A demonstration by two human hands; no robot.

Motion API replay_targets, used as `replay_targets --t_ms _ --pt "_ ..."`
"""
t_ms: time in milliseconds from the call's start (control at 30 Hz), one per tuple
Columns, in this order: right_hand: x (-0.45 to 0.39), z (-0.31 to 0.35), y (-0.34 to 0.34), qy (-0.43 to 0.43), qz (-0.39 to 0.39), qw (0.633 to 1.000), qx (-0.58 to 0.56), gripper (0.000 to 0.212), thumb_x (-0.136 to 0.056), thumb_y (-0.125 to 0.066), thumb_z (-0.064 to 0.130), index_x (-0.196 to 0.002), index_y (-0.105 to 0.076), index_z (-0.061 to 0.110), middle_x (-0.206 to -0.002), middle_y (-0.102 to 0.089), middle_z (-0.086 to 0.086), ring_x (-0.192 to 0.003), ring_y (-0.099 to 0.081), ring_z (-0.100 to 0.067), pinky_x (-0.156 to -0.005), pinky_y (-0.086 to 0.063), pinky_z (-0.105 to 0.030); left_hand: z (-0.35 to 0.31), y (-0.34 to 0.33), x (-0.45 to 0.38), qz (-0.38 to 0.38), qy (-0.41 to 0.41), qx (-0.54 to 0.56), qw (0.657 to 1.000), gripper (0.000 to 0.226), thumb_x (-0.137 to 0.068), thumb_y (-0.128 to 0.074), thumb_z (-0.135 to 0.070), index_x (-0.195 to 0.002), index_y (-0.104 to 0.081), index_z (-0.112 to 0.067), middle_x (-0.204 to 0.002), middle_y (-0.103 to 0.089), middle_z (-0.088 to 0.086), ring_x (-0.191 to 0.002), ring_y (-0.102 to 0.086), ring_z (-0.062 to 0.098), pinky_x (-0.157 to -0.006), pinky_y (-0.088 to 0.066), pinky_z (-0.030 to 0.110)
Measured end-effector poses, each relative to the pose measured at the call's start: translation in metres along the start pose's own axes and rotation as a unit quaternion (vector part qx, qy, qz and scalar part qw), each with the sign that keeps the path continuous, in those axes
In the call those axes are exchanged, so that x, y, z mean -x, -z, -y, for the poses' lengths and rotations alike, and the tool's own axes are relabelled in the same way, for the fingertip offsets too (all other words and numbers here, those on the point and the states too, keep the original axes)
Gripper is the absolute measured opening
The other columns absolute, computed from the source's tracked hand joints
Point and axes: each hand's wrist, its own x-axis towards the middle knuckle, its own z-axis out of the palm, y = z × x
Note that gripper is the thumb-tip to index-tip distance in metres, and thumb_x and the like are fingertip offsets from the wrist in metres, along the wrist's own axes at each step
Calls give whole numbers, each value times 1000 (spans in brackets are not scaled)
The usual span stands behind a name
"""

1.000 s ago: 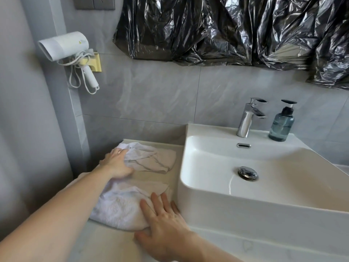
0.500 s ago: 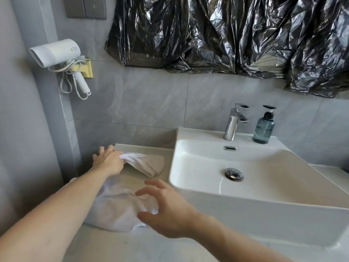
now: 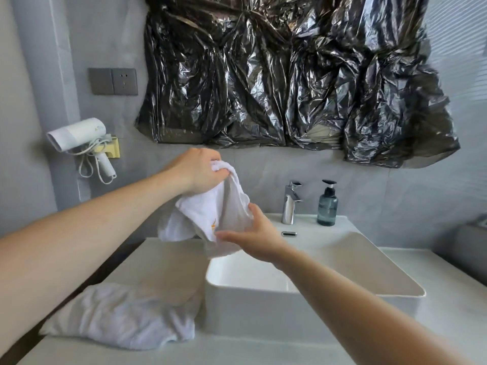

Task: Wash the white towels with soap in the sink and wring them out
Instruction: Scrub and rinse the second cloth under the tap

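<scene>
A small white terry towel [image 3: 210,219] is gripped at its top by the left hand [image 3: 200,172], hanging above the white rectangular ceramic sink [image 3: 369,262] rim's left edge. Its lower edge is touched by the right hand [image 3: 253,235], fingers spread. It should be lowered fully into the basin before wetting.

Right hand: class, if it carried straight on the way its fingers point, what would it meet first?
Probably the hanging white towel: the right hand reaches up-left, fingertips at or near its folds; contact unclear.

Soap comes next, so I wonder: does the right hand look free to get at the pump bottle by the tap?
Probably yes. The right hand only touches the lifted towel with straight fingers, and nothing stands between it and the soap bottle beside the tap.
</scene>
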Motion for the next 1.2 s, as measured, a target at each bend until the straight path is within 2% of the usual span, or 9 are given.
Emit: replay_targets --t_ms 67,233,333,500,633,767,967,1100,1200 --pt "-3 -7 24 -20 -32 999 -5 40 -85 -80 31 -118 -61 21 -105 -71 5 -83 -68 -6 -60 -50 -17 -22 3 -8 42 -31 -4 999 35 -68 -57 -65 -74 -61 -31 -77 -65 -12 -85 -63 23 -76 -54 37" --pt "-4 -46 101 -64 -97 984 134 12 -89 -70 22 -100 -72 27 -86 -68 3 -87 -65 -21 -72 -51 -29 -41 -20 -15 232 -82 -98 964 48 -55 -86 -61 -84 -62 -31 -80 -66 -12 -82 -64 11 -71 -57 36" --pt "-11 -57 139 -24 -147 962 229 14 -87 -71 22 -99 -71 30 -89 -68 6 -93 -64 -23 -71 -45 -31 -50 -54 -27 243 -75 -117 960 45 -59 -89 -52 -86 -62 -29 -85 -67 -9 -85 -66 17 -73 -58 39" --pt "-12 -76 180 92 -273 886 364 38 -83 -66 7 -113 -70 29 -109 -66 5 -105 -57 -27 -82 -49 -36 -81 -95 -43 89 -104 -124 983 37 -75 -83 -49 -88 -52 -32 -105 -69 -5 -101 -67 28 -70 -43 33" --pt "9 -121 188 -29 -97 880 464 46 -88 -76 34 -132 -64 33 -128 -66 5 -123 -57 -25 -98 -47 -34 -81 -152 -15 244 -117 -180 946 60 -75 -86 -48 -125 -60 -27 -127 -61 -3 -120 -59 24 -82 -42 31" --pt "23 -159 188 -149 -28 933 327 74 -78 -84 50 -143 -54 32 -139 -59 8 -127 -55 -15 -107 -42 -27 -71 -195 16 416 4 -68 907 69 -72 -81 -62 -133 -63 -36 -130 -61 -13 -116 -61 14 -98 -52 32" --pt "-15 -158 208 -157 -181 954 182 63 -87 -73 54 -139 -54 26 -133 -61 3 -108 -61 -18 -87 -48 -31 -47 -231 16 347 90 -10 933 49 -74 -66 -61 -113 -66 -32 -118 -63 -9 -98 -60 14 -86 -52 29" --pt "-64 -149 220 -151 -237 954 103 65 -95 -61 55 -148 -44 21 -145 -55 -3 -122 -57 -24 -96 -46 -35 -37 -261 12 302 146 33 942 37 -76 -62 -65 -85 -58 -30 -91 -52 -12 -79 -53 15 -70 -43 29" --pt "-104 -146 228 -144 -259 953 66 68 -99 -54 57 -153 -38 18 -151 -50 -5 -126 -54 -25 -97 -43 -36 -29 -286 11 309 165 53 935 59 -69 -52 -83 -101 -53 -34 -112 -55 -10 -103 -56 17 -85 -46 34"
